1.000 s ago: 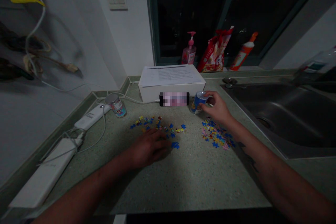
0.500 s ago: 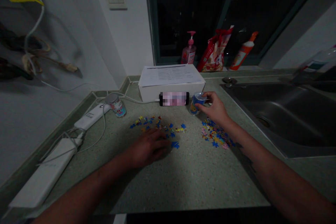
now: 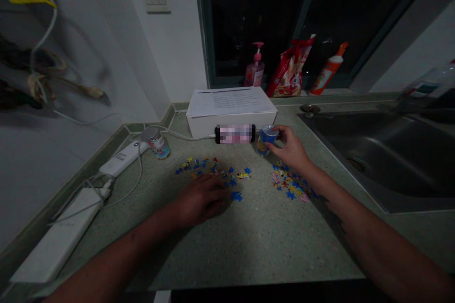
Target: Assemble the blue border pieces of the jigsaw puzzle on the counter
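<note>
My right hand (image 3: pixel 287 149) has its thumb and fingers around a small clear can (image 3: pixel 263 144) with a blue printed label. The can stands upright on the counter, at the right end of a phone (image 3: pixel 235 134) lying on its long side. My left hand (image 3: pixel 204 199) rests low over the counter, fingers loosely bent and apart, though shadow covers the fingertips. Beside those fingertips lie blue jigsaw pieces (image 3: pixel 236 196). A loose spread of coloured jigsaw pieces (image 3: pixel 199 164) is just beyond that hand. Below my right wrist is a denser heap of jigsaw pieces (image 3: pixel 291 182).
At left stand a jar with a metal lid (image 3: pixel 156 144) and white power strips (image 3: pixel 64 234) with tangled cable. A white box (image 3: pixel 231 123) with paper on top is behind the phone. The steel sink (image 3: pixel 384 151) is at right; bottles (image 3: pixel 254 73) line the window sill.
The view has shifted very slightly. Both hands, the can and the jigsaw pieces keep their places.
</note>
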### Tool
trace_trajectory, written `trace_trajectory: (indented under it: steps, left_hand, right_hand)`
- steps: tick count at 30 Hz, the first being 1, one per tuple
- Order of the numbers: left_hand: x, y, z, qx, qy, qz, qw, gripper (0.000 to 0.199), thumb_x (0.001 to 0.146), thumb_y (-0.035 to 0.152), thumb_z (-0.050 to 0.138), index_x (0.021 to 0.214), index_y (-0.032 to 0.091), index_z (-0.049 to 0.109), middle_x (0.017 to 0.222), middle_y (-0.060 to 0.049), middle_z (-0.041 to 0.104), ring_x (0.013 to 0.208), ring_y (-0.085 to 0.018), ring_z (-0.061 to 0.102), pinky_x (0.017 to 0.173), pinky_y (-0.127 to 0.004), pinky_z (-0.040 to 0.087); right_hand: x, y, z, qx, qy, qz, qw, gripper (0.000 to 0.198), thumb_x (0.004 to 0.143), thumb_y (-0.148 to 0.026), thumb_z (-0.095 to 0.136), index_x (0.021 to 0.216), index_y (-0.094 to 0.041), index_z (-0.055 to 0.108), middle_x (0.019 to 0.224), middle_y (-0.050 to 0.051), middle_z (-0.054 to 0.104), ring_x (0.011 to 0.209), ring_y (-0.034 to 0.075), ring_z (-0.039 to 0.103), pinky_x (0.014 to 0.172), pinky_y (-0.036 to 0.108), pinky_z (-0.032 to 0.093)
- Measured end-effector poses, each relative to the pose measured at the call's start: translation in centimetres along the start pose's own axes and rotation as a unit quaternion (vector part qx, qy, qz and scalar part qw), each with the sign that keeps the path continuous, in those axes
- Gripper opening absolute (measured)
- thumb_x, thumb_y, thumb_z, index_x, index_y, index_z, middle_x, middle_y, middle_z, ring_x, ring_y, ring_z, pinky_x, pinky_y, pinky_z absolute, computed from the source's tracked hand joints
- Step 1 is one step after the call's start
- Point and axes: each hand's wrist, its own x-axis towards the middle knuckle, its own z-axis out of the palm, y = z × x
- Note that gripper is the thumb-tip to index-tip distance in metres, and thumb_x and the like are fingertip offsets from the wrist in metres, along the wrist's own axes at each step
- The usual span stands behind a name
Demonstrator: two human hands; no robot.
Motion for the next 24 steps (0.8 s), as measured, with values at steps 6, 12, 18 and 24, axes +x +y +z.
trace_trajectory:
  steps: [6,12,18,24]
  left_hand:
    - [0.01,-0.05,0.06,-0.014,0.002,-0.005,1.000,0.021,0.111,0.028,0.061,0.121,0.024,0.079,0.117,-0.009,0.073,0.106,-0.025,0.069,0.094,-0.042,0.058]
    - [0.07,0.14,-0.06,-0.007,-0.007,-0.007,1.000,0.020,0.111,0.028,0.061,0.120,0.024,0.078,0.117,-0.009,0.074,0.107,-0.026,0.069,0.094,-0.043,0.058]
    - [0.01,-0.05,0.10,0.000,-0.003,-0.003,1.000,0.020,0.110,0.026,0.062,0.122,0.024,0.078,0.116,-0.008,0.074,0.105,-0.025,0.069,0.093,-0.043,0.058]
    - [0.05,0.01,0.06,-0.004,0.001,-0.003,1.000,0.020,0.111,0.027,0.061,0.120,0.023,0.078,0.117,-0.009,0.074,0.106,-0.025,0.069,0.093,-0.042,0.058]
  right_hand:
    - [-0.19,0.22,-0.04,0.018,-0.017,-0.003,1.000,0.053,0.083,-0.043,0.082,0.129,-0.028,0.059,0.124,0.010,0.076,0.113,0.036,0.077,0.106,0.060,0.061]
    - [-0.19,0.71,0.12,0.038,-0.017,-0.009,0.999,0.054,0.083,-0.041,0.082,0.130,-0.028,0.059,0.124,0.010,0.076,0.116,0.036,0.077,0.111,0.063,0.060]
    - [-0.32,0.47,0.02,0.042,-0.026,-0.017,0.999,0.056,0.086,-0.040,0.080,0.137,-0.027,0.060,0.130,0.011,0.075,0.120,0.036,0.076,0.113,0.062,0.060]
    - [-0.26,0.51,0.01,0.049,-0.029,-0.032,0.998,0.077,0.087,-0.041,0.081,0.157,-0.027,0.052,0.152,0.016,0.065,0.133,0.040,0.070,0.115,0.063,0.059]
